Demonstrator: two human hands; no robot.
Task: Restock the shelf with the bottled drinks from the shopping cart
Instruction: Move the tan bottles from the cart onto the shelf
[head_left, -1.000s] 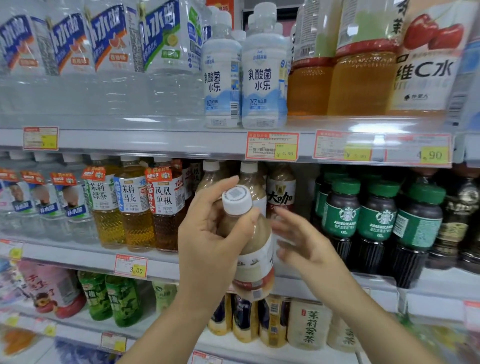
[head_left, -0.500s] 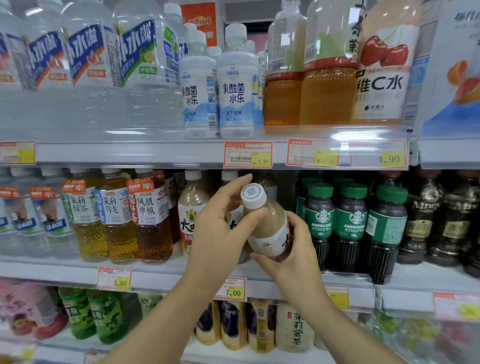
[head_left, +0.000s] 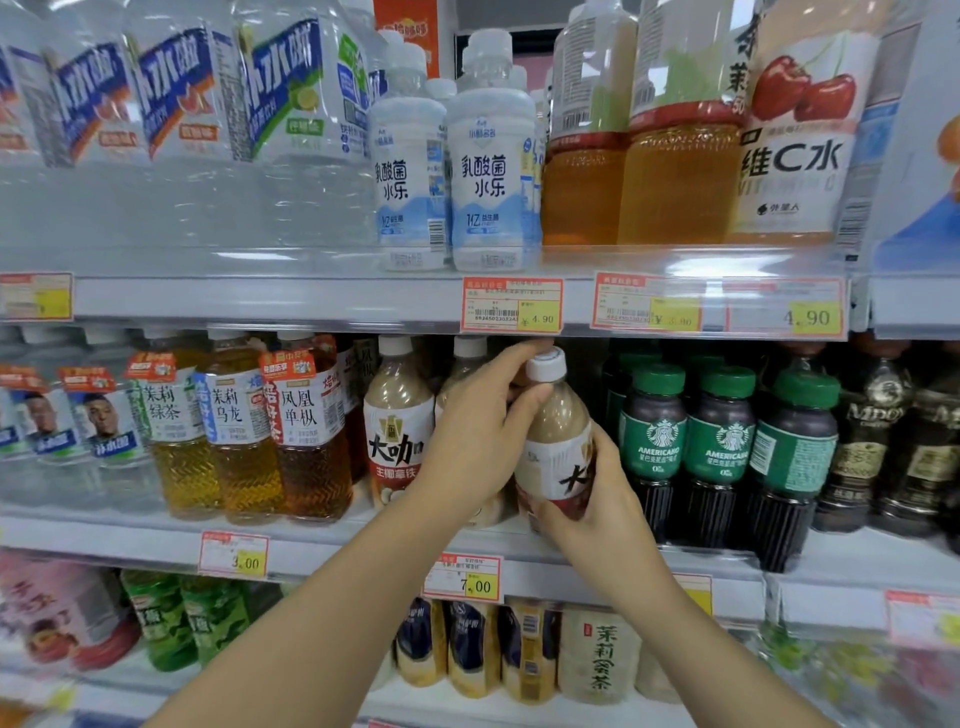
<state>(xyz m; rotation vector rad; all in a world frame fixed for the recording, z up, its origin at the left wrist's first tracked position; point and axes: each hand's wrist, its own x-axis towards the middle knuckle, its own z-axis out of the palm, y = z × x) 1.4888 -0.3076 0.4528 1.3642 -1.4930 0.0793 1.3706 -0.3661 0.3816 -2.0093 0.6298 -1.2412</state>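
Note:
A beige latte bottle (head_left: 558, 447) with a white cap and a white-and-red label is held between both hands on the middle shelf (head_left: 322, 538), tilted slightly right. My left hand (head_left: 475, 436) wraps its neck and upper left side. My right hand (head_left: 597, 499) cups its lower right side and base. Whether its base touches the shelf is hidden. Two matching latte bottles (head_left: 397, 421) stand just left of it; the nearer one is mostly behind my left hand. The shopping cart is out of view.
Green-capped coffee bottles (head_left: 719, 441) stand close on the right, amber tea bottles (head_left: 306, 426) on the left. The upper shelf edge with price tags (head_left: 511, 304) sits just above the held bottle's cap. More drinks fill the top and bottom shelves.
The bottle has gone deeper into the middle shelf, into the gap beside the matching bottles. My right hand closed onto its lower part. The camera moved closer.

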